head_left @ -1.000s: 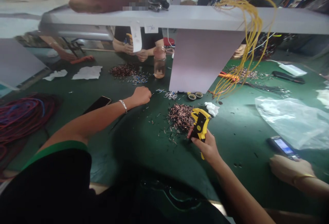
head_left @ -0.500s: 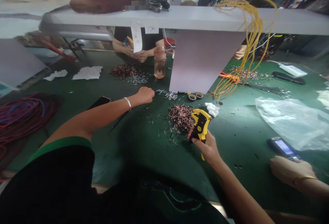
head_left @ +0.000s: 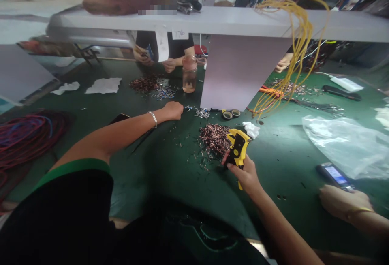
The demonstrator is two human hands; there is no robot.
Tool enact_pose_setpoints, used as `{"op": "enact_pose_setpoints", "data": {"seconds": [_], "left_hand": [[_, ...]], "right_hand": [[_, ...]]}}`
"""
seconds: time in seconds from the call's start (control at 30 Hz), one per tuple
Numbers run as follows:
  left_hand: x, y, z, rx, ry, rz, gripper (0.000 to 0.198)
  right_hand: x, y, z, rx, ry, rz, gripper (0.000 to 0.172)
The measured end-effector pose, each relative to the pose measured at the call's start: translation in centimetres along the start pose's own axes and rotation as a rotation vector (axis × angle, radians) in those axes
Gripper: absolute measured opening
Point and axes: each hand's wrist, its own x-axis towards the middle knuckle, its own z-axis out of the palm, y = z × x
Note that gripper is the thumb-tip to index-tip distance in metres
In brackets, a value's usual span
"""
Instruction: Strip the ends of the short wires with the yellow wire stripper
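My right hand (head_left: 245, 172) grips a yellow and black wire stripper (head_left: 238, 145), its head pointing up and away from me. The tool is at the right edge of a heap of short copper-coloured wire scraps (head_left: 212, 138). Farther left, my left hand (head_left: 174, 111) is closed in a fist low over the green table. Its fingertips face away, so whatever it may hold is hidden. Small white and blue pieces (head_left: 203, 113) lie just right of that fist. Dark thin wires (head_left: 142, 138) run under my left forearm, beside a partly covered dark flat object (head_left: 120, 117).
Red and blue cable coils (head_left: 33, 139) lie at left. A bottle (head_left: 189, 74) stands before a divider (head_left: 240, 70), near two tape rolls (head_left: 231, 114). Yellow wires (head_left: 299, 42) hang from the shelf. Another person's hand (head_left: 345, 202) is by a phone-like device (head_left: 336, 176) at right.
My left forearm has shifted very slightly right; the right hand and wire stripper look unmoved. Across the table, the other person's hands have moved apart.
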Motion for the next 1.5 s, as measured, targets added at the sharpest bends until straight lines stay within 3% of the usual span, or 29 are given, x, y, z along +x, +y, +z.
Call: {"op": "enact_pose_setpoints", "data": {"seconds": [0.6, 1.0, 1.27, 1.5], "left_hand": [[0.1, -0.3, 0.5, -0.105, 0.012, 0.006, 0.026], [-0.7, -0.8, -0.5, -0.183, 0.027, 0.015, 0.022], [-1.8, -0.4, -1.5, -0.46, -0.064, 0.02, 0.016], [-1.8, -0.5, -2.2, -0.8, -0.051, -0.016, 0.023]], "right_hand": [[0.0, 0.1, 0.1, 0.018, 0.0, 0.015, 0.027], [0.1, 0.0, 0.0, 0.04, -0.008, 0.025, 0.027], [0.0, 0.2, 0.0, 0.03, -0.001, 0.011, 0.025], [0.0, 0.3, -0.2, 0.038, -0.026, -0.002, 0.025]]}}
